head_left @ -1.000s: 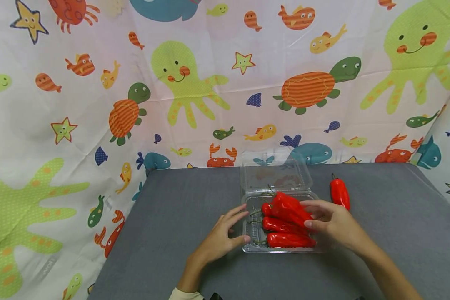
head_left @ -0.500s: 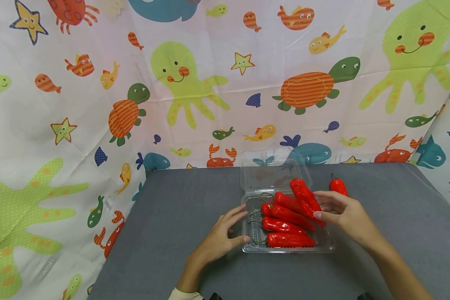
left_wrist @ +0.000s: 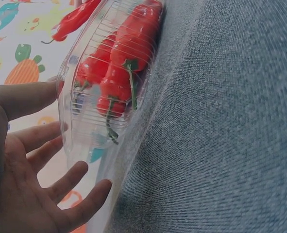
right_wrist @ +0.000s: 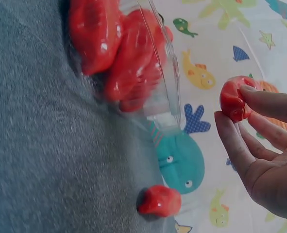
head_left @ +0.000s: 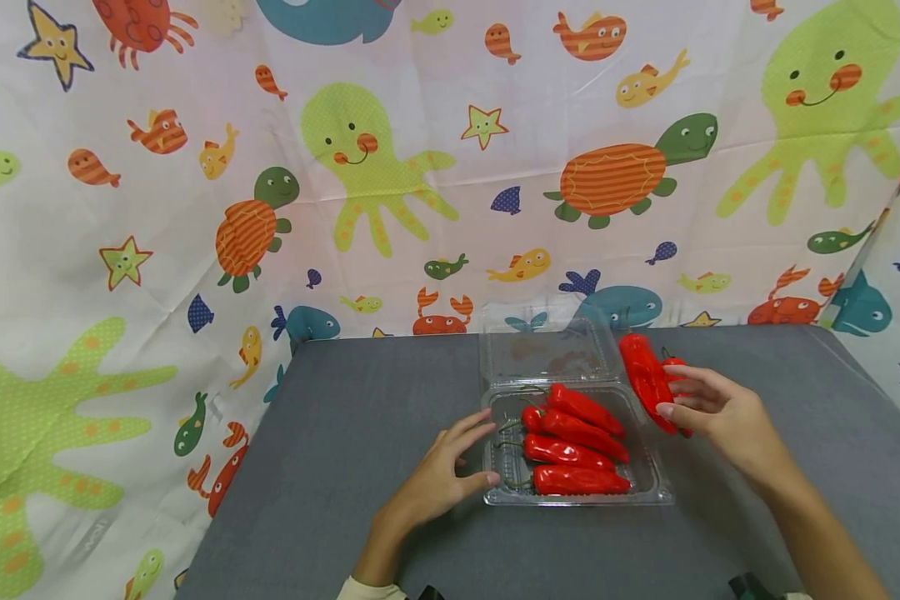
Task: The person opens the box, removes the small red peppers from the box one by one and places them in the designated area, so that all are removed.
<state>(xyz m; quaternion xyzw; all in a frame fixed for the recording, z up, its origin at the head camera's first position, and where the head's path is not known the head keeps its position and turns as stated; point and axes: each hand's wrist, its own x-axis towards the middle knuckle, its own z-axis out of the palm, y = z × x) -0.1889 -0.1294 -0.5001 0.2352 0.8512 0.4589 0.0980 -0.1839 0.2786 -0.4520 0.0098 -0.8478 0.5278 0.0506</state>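
Note:
My right hand (head_left: 720, 412) pinches a red pepper (head_left: 645, 379) between thumb and fingers, in the air just right of the clear plastic container (head_left: 652, 467). In the right wrist view the same pepper (right_wrist: 234, 99) is seen end-on at the fingertips. Inside the container lie several red peppers (head_left: 581, 479) with green stems to the left. At the container's left side my left hand (head_left: 444, 475) has its fingers spread; in the left wrist view the thumb and fingers (left_wrist: 80, 172) reach its clear wall.
The clear lid (head_left: 547, 354) stands open at the container's back. Another red pepper (right_wrist: 160, 201) lies on the grey table (head_left: 390, 392), partly hidden behind the held one in the head view. A curtain with sea animals (head_left: 412, 125) hangs behind.
My right hand has lifted a pepper up out of the container and carried it right, beyond the rim. My left hand has stayed in place.

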